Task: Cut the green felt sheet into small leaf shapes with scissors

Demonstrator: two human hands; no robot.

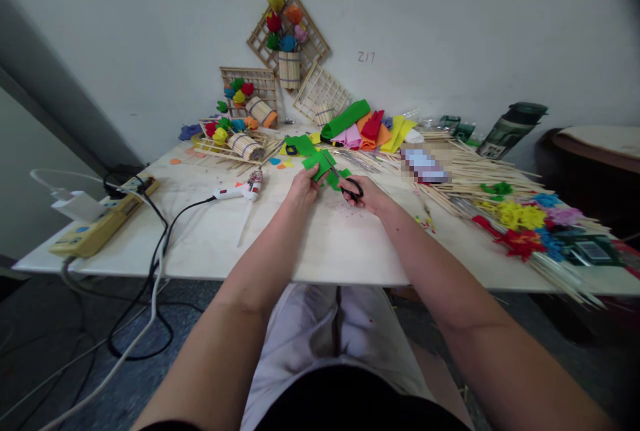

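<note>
My left hand [306, 185] is closed on a piece of green felt [319, 163], pinching its lower edge above the table. In my right hand [369, 195] is a pair of black-handled scissors [354, 188], fingers through the loops. The blades point up and to the left and lie against the felt; whether they are apart is too small to tell. Another green scrap [343, 176] is beside the blades, and a larger green sheet [300, 145] lies just behind, with a second dark scissor handle [291, 149] on it.
A white glue gun [240, 191] lies left, its cord running to a yellow power strip [103, 221]. Stick lattices with felt flowers [240, 94] stand at the back. Felt rolls [345, 119], a phone [425, 165], wooden sticks [460, 174] and a dark bottle [513, 129] occupy the right.
</note>
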